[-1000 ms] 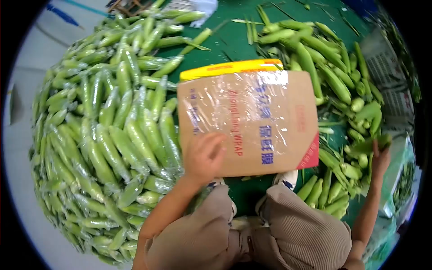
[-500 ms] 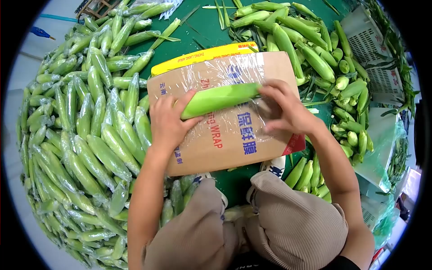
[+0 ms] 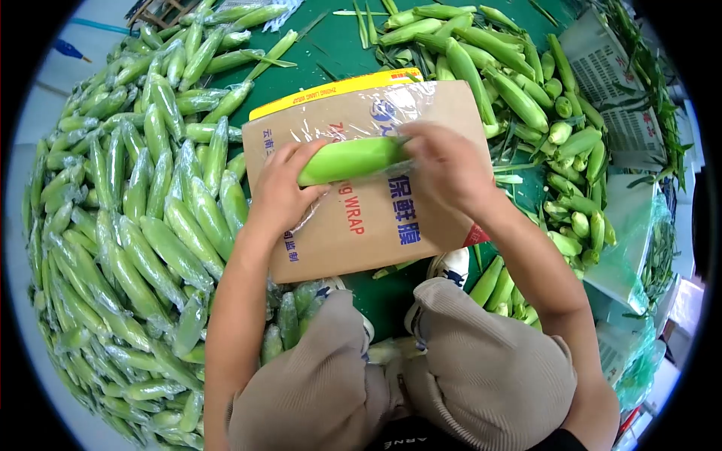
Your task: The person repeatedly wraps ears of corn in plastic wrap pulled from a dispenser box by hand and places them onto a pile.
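Observation:
A green ear of corn in its husk (image 3: 352,161) lies crosswise above a cardboard box (image 3: 316,240) with printed lettering. My left hand (image 3: 282,184) grips its left end, thumb below and fingers above. At its right end is my right hand (image 3: 447,161), blurred by motion, its fingers bent around the tip. Clear plastic film (image 3: 398,101) lies crumpled on the box top, partly under the corn. A yellow box edge (image 3: 331,90) shows behind the cardboard.
Film-wrapped corn (image 3: 135,263) is heaped along the left. Unwrapped corn (image 3: 519,98) lies in a pile on the right, beside a white crate (image 3: 613,90). Beneath is a green surface (image 3: 323,49) with loose leaves. My knees and shoes are below the box.
An ear of corn has come from the right pile to above the box, held in my left hand. My right hand has moved in from the pile to the corn's right end.

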{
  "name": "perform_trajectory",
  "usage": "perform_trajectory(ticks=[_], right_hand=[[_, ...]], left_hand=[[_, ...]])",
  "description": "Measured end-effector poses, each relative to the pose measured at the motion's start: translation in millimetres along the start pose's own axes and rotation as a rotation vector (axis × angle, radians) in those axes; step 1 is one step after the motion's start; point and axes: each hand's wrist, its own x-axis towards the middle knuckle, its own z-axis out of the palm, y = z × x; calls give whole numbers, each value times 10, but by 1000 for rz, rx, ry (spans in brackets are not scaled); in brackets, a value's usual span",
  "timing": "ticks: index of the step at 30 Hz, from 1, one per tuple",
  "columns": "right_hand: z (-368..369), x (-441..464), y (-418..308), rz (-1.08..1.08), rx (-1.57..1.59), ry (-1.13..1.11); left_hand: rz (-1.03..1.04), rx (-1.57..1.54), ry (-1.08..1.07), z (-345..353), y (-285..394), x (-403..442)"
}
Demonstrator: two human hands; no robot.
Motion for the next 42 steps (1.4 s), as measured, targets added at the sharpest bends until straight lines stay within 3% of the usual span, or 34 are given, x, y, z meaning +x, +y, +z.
perform_trajectory(ticks=[1, 3, 6, 10, 11, 14, 15, 18, 19, 22, 23, 26, 28, 29, 32, 34, 35, 37, 40, 42], right_hand=[[106, 146, -7, -209, -263, -52], [269, 289, 39, -387, -520, -145], [345, 403, 178, -340, -504, -229], [400, 249, 119, -316, -466, -174], [402, 237, 92, -307, -488, -172], [335, 214, 5, -297, -529, -189], [292, 196, -17, -294, -544, -205], [144, 112, -19, -345, -515, -377], [111, 68, -19, -369, -492, -455], [188, -79, -111, -472, -335, -569], [191, -77, -122, -421, -328, -612], [170, 108, -168, -433, -426, -587], [211, 257, -178, -496, -472, -253], [293, 350, -111, -407, -416, -131], [396, 547, -142, -413, -584, -170], [526, 662, 2, -431, -667, -123], [522, 791, 114, -407, -593, -182], [440, 877, 157, -354, -463, -315], [169, 872, -165, -208, -277, -608], [-20, 784, -385, -44, -137, -865]], left_hand=[[1, -67, 56, 22, -55, -13], [5, -184, 157, 90, -240, -64], [-124, -317, 577, 101, -186, -525], [-307, 119, 145, 117, -154, -697], [-117, 243, 225, 186, -248, -656], [-93, 117, 446, 344, -405, -537], [-193, 126, 445, 353, -458, -598], [-411, -671, 786, 509, -310, -886], [-327, -788, 890, 596, -205, -998], [-154, -375, 708, 702, 51, -1202], [96, 31, 569, 655, 38, -1196], [89, 324, 397, 413, 242, -967], [-99, 384, 106, 117, 211, -450], [-52, 454, 163, 59, 70, -140], [21, 587, 441, -106, -306, 669], [36, 133, 496, -229, -222, 790], [60, 50, 398, -246, -37, 656], [282, 338, 352, -42, 175, 492], [390, 492, 257, -56, 289, 296], [275, 403, 68, -21, 356, 49]])
